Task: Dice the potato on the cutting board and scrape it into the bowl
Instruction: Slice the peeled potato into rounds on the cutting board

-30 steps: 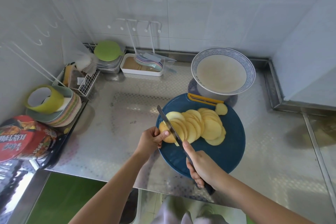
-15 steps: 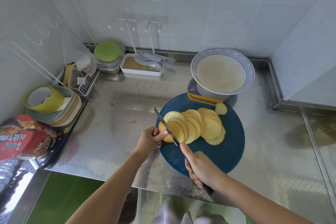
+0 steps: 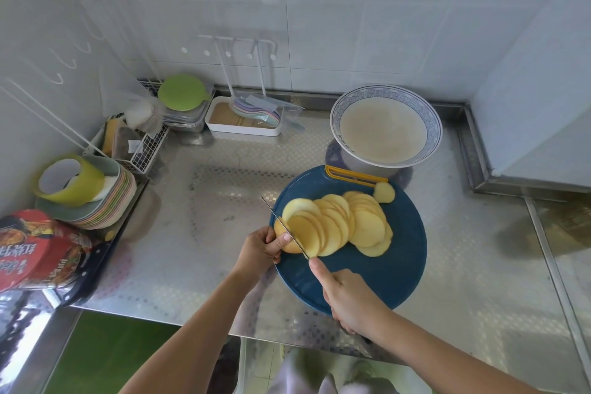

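Note:
A round blue cutting board (image 3: 396, 269) lies on the steel counter with a fanned row of yellow potato slices (image 3: 339, 224) across it. My left hand (image 3: 259, 249) grips the small uncut potato end (image 3: 286, 241) at the board's left edge. My right hand (image 3: 348, 297) holds the knife (image 3: 284, 225) by its handle, index finger along the spine; the blade stands in the potato just right of my left fingers. One loose end piece (image 3: 384, 192) lies by the board's yellow handle. The blue-rimmed bowl (image 3: 430, 120) stands behind the board.
A white tray (image 3: 240, 129) with pastel utensils and a green lid (image 3: 182, 93) sit at the back. A wire rack (image 3: 144, 150), a plate stack (image 3: 105, 208) with a yellow-green ring, and a red packet (image 3: 38, 249) line the left. A raised steel ledge (image 3: 479, 169) bounds the right.
The knife has shifted slightly left along the potato and cut down, adding another slice to the fan. My left hand stays gripping the shrinking end piece.

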Demonstrator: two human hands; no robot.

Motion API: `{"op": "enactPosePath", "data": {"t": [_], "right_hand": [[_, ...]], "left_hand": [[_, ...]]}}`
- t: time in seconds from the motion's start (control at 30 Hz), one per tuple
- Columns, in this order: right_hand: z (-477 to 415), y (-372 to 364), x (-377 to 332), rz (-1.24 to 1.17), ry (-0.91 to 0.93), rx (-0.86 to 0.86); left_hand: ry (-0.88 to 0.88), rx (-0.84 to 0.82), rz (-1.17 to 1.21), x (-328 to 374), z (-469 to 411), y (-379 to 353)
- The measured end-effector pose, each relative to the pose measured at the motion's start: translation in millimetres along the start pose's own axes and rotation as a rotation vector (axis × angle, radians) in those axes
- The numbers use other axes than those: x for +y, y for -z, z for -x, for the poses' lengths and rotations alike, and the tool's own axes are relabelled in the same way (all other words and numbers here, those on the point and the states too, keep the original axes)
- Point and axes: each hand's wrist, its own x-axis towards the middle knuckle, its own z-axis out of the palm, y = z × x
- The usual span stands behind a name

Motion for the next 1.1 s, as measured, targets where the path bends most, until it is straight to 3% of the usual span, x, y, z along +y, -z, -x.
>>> {"op": "enactPosePath", "data": {"t": [0.4,1.1], "right_hand": [[-4.2,23.1,-14.3,-0.111,-0.148,-0.209],[-23.7,-0.1,-27.5,-0.186,-0.164,-0.136]], "left_hand": [[0.015,-0.052,-0.037,7.7,3.3,1.5],[0.037,-0.021,0.049,18.2,11.5,-5.9]]}}
